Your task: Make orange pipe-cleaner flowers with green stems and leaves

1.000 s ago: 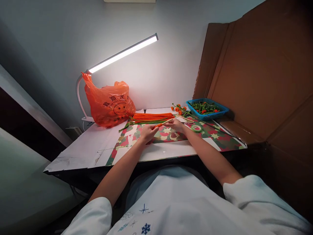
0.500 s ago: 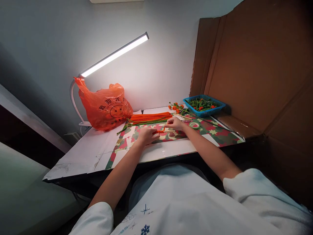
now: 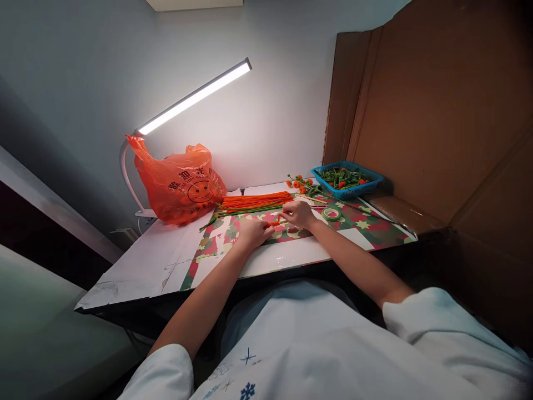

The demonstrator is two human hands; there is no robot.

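Note:
Over the patterned sheet, my left hand (image 3: 253, 232) is closed on one end of a thin pale stick with an orange pipe cleaner (image 3: 273, 224) coiled around it. My right hand (image 3: 298, 215) pinches the loose end of that pipe cleaner, raised just above the stick. Part of the stick is hidden behind my fingers. Straight behind my hands lies a bundle of orange pipe cleaners (image 3: 258, 201), with several green stems (image 3: 250, 210) along its near side. A roll of green tape (image 3: 332, 214) rests to the right of my right hand.
An orange plastic bag (image 3: 183, 186) stands at the back left beneath a lit lamp (image 3: 195, 97). Orange pompom flowers (image 3: 297, 182) lie near a blue basket (image 3: 350, 193) of green stems with orange heads. Cardboard (image 3: 416, 122) walls the right side.
My right hand has shifted slightly left, closer to my left hand, still pinching the pipe cleaner's end. Less of the pale stick shows now. The view has tilted a little.

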